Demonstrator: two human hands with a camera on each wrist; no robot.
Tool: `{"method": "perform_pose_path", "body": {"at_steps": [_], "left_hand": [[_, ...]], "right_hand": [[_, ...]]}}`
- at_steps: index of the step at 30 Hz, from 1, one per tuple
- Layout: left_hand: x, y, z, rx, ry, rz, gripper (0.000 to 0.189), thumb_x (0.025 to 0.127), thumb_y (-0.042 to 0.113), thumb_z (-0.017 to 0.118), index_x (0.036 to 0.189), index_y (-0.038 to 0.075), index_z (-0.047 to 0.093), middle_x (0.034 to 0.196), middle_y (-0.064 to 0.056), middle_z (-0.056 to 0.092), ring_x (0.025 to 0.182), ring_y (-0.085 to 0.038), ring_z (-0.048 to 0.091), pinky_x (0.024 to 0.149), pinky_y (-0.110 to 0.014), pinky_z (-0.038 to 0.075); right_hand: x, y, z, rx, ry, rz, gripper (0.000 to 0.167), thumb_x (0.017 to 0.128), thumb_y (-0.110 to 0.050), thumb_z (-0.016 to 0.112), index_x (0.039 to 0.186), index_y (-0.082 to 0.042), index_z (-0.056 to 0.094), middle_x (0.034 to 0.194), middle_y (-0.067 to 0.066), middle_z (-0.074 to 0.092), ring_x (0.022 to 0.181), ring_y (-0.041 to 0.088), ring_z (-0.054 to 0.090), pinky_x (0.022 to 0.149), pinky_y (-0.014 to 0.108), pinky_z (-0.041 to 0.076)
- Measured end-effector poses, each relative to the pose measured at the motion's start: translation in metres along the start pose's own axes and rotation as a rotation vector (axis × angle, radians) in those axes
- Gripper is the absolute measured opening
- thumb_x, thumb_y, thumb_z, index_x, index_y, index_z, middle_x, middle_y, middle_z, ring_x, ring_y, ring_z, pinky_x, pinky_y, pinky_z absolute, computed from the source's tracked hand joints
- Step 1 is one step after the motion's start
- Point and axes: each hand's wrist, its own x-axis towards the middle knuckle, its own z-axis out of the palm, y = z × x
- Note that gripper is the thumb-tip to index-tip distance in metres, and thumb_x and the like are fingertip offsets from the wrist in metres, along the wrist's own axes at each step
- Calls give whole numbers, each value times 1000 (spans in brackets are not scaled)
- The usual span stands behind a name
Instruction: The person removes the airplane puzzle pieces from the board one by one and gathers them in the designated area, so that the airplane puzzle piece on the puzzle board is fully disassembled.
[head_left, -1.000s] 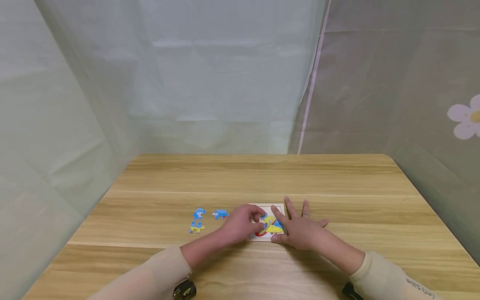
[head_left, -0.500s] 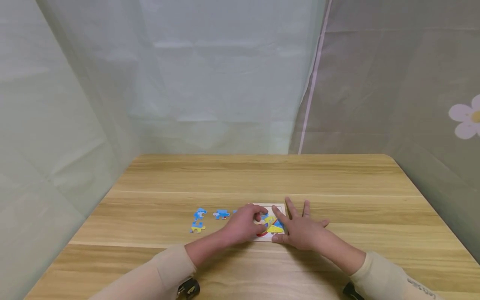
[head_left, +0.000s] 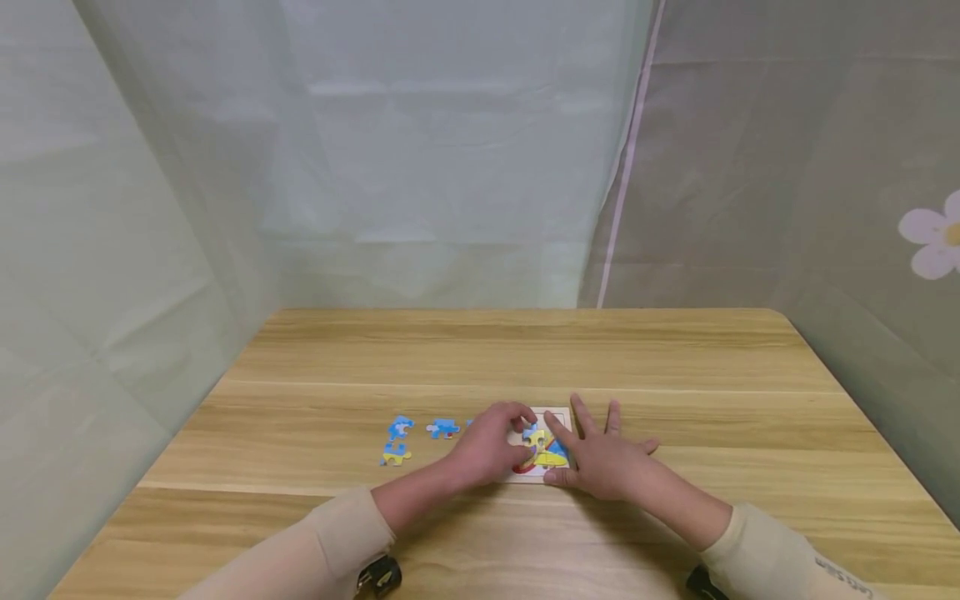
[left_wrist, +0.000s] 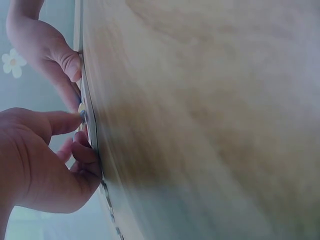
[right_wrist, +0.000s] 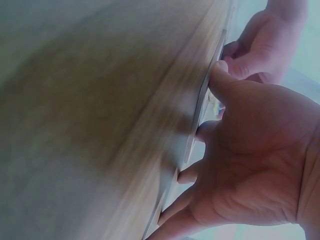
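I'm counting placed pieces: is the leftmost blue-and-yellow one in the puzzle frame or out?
Out: the head view shows that piece lying on the table, left of the frame.

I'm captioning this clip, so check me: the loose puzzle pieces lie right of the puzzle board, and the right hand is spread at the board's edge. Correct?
No: the head view shows the loose puzzle pieces lying left of the puzzle board, not right. The right hand is indeed spread at the board's edge.
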Motion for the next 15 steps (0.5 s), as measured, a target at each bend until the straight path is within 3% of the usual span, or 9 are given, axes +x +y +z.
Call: {"method": "perform_pose_path", "body": {"at_steps": [8, 15], "left_hand": [[1, -2, -1, -81, 24, -24, 21, 90, 5, 72, 109, 12, 66, 95, -2, 68, 78, -15, 59, 67, -28, 48], [2, -4, -1, -174, 54, -31, 19, 89, 0, 72, 105, 9, 67, 86, -1, 66, 80, -15, 62, 71, -30, 51]], "right_hand": [[1, -1, 0, -17, 1, 4, 84, 89, -71, 56, 160, -35, 28, 168, 17, 9, 141, 66, 7, 72, 92, 25], [1, -2, 0, -15, -4, 4, 84, 89, -70, 56, 160, -34, 28, 168, 17, 9, 141, 65, 7, 72, 91, 25]]}}
